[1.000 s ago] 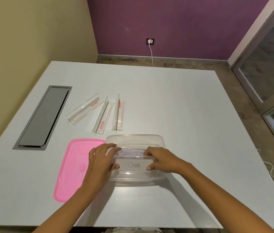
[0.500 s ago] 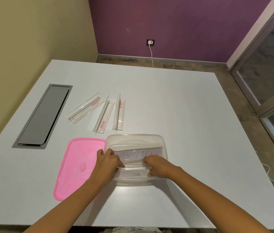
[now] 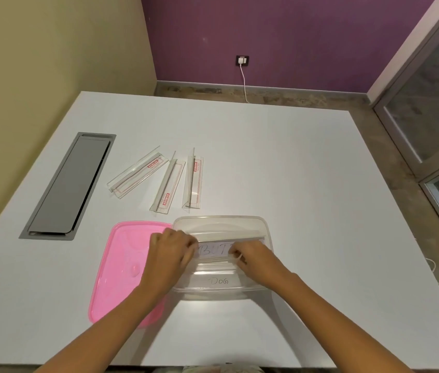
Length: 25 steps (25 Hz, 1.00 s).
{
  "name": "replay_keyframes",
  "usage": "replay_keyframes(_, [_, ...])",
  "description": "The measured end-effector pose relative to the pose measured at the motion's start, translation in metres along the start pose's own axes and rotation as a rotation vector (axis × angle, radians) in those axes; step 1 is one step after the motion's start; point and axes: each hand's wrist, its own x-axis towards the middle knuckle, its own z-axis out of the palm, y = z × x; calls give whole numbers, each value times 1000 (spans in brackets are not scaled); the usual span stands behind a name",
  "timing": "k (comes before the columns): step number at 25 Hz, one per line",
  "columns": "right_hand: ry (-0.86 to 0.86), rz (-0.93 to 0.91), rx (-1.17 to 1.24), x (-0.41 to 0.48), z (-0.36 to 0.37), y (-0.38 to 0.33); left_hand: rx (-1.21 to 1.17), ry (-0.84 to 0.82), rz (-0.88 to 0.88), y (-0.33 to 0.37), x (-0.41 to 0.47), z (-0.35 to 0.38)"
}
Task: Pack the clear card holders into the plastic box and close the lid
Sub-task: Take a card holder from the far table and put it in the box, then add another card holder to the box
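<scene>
Table (image 3: 293, 184): white, square.

Plastic box (image 3: 221, 218): clear, open, close to the near edge of the table, about midway along it.

Lid (image 3: 116, 265): pink, flat on the table, touching the left side of the box, partly covered by the left forearm.

Card holder (image 3: 214, 250): clear, lying across the inside of the box, carrying a card lettered "BUT"; the rest of the word hidden by the right hand.

Second card holder (image 3: 219, 280): lower in the box, toward its near wall, marked "Dog".

Left hand (image 3: 171, 253): fingers curled round the left end of the upper holder.

Right hand (image 3: 253, 258): fingertips pinching the same holder near its right end.

Three card holders (image 3: 168, 185): loose on the table just beyond the box, side by side, apart from one another, fanned toward the far edge.

Hatch (image 3: 68, 184): grey, shut, set into the table along the left edge.

Socket (image 3: 242, 60) with white cable (image 3: 244, 82): on the purple wall past the far edge.
</scene>
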Motion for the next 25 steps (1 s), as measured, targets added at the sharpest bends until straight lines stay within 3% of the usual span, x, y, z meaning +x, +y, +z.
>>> replay_keyframes(4, [190,33,158,5,-11,-6,-259,240,-383,-30,41,-1])
replay_keyframes(7, [180,50,172,8,-13,-7,-142,158,-575,-56,79,3])
replay_keyframes(11, [167,63,174,16,-14,-8,142,-110,-547,-71,114,12])
replay_keyframes(16, [203,58,214,22,-18,-8,155,-167,-569,-75,131,13])
replay_keyframes(19, [253,63,266,27,-22,-8,27,-133,-650,-83,136,6])
replay_keyframes(25, [381,47,368,37,-31,-20,-508,-94,-970,-80,132,-22])
